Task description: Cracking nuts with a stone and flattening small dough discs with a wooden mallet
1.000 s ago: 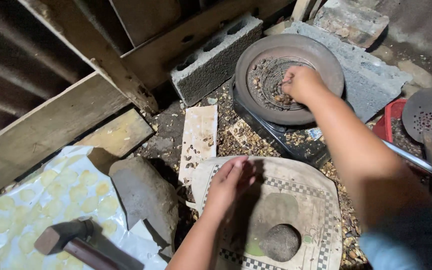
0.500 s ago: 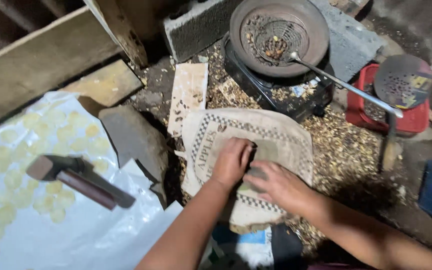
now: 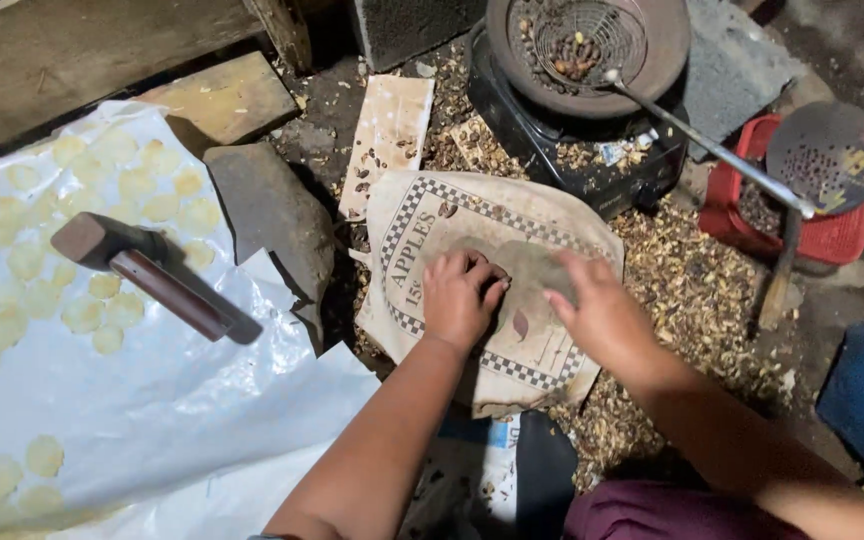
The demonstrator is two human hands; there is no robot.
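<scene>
Hands rest on a cloth sack [image 3: 512, 240] lying on the floor: left hand [image 3: 462, 295] curled, fingertips pinching at something small, right hand [image 3: 602, 315] spread flat beside it. Sack looks soft, limp and light; an edge offers the easiest grip.

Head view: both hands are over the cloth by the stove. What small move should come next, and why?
Probably bring the right hand down onto the cloth next to the left hand. The left hand already presses the dark worn patch with curled fingers, while the right hand hovers just beside it, open.
</scene>
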